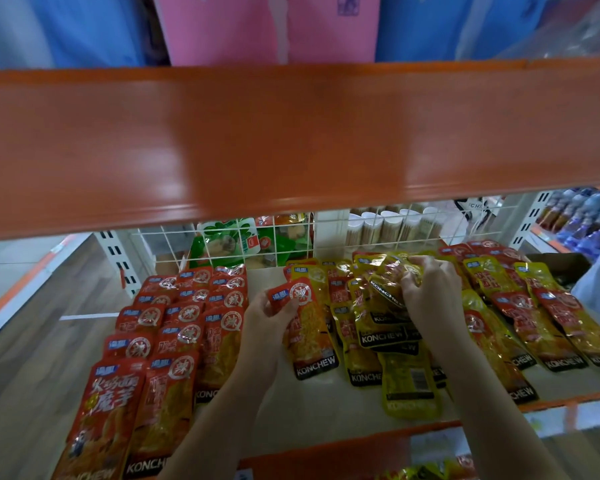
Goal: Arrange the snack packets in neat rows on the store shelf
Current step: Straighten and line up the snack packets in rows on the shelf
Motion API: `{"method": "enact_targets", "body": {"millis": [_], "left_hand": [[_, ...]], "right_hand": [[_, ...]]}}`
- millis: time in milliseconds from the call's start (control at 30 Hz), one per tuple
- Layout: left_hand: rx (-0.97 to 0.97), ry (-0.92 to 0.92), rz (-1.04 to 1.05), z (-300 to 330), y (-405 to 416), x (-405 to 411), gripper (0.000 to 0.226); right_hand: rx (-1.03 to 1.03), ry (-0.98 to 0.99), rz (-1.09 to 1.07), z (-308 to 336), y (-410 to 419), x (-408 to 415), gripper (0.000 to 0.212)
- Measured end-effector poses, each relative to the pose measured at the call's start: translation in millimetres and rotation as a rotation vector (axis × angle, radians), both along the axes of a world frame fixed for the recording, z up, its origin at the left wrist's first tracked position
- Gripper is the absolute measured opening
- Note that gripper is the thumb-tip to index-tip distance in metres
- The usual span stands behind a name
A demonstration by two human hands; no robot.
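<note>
Both forearms reach up from 6 o'clock onto the shelf (326, 407). Left hand (269, 315), palm turned inward, fingers curled, pinches the top corner of a red packet (300, 327) at centre; that packet lies flat, "KONCHEW" readable at its foot. Right hand (430, 289), at 2 o'clock from the left, fingers bent, grips a crumpled yellow packet (387, 289) lifted above the yellow heap (395, 341). Neat red rows (174, 327) sit at 9 o'clock, overlapping, each with a round stamp and Chinese characters, "KONCHEW" on black bands. Mixed red-and-yellow packets (534, 313) lie at 3 o'clock. Orange beam (291, 140) overhead; wire grid (326, 233) at 12 o'clock.
</note>
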State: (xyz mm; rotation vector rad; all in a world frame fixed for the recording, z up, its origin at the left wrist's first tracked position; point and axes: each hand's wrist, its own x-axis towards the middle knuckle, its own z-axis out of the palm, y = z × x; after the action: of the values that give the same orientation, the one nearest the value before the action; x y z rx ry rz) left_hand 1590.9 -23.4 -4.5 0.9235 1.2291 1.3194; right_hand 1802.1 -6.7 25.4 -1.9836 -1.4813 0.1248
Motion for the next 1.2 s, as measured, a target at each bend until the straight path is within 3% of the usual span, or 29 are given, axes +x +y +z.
{"method": "enact_targets", "body": {"millis": [133,267,333,500,600,767,1000,1200], "left_hand": [[-0.005,0.006,0.013,1,1,1,0.018],[0.027,-0.042,0.029,4,-2,1,0.016],[0.070,-0.040,0.065,6,-3,3,0.011],[0.238,0.247,0.214,13,-9,5,0.015],[0.217,0.406,0.185,17,-6,1,0.023],[0.183,0.808,0.062,25,0,-21,0.031],[0.210,1.091,0.161,13,-3,-91,0.028],[0.189,1.247,0.143,-2,-4,-127,0.028]], "right_hand": [[0.165,0.014,0.027,7,-9,-8,0.027],[0.431,0.005,0.291,18,-29,-37,0.024],[0.389,0.066,0.418,14,-36,-57,0.023],[0.073,0.414,0.478,-7,-36,-102,0.031],[-0.010,0.591,0.480,-10,-32,-117,0.027],[-0.045,0.871,0.450,-15,-33,-137,0.038],[-0.087,0.963,0.491,-19,-36,-169,0.053],[-0.115,0.826,0.555,-38,-43,-175,0.040]]}}
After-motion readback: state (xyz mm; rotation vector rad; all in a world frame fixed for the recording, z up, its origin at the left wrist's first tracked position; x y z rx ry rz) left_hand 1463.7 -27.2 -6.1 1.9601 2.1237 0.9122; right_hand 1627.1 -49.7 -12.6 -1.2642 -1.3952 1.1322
